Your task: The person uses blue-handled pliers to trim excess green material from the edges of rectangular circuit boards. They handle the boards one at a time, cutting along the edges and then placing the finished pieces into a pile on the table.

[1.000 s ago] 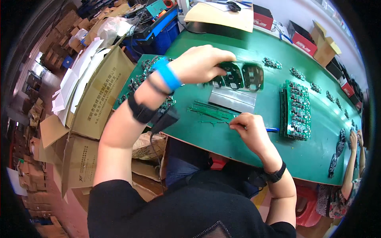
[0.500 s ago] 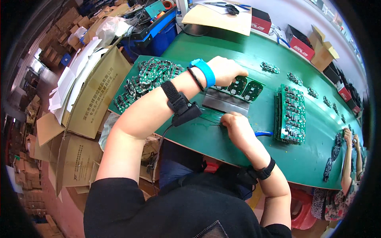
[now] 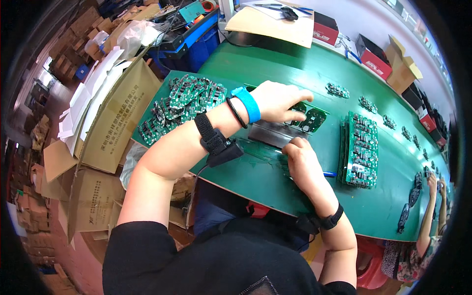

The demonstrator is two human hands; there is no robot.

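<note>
Far left: a brown carton [image 3: 125, 115] stands open beside the tabletop [image 3: 250, 64]. A heap of green circuit boards [image 3: 189, 101] lies on the tabletop's left end. The left hand [image 3: 278, 102] reaches over the board panel [image 3: 315, 121]; its thumb and forefinger are spread at the panel's upper edge, and whether they grip it cannot be told. The panel stands on edge at the grey metal block [image 3: 267, 135]. The right hand [image 3: 302, 160] is near the block's lower edge, its fingers curled narrow; contents cannot be told. Rightward: a blue handle [image 3: 330, 174], a stack of board panels [image 3: 363, 150], a row of small boards [image 3: 368, 104], a co-worker's hands [image 3: 432, 183]
</note>
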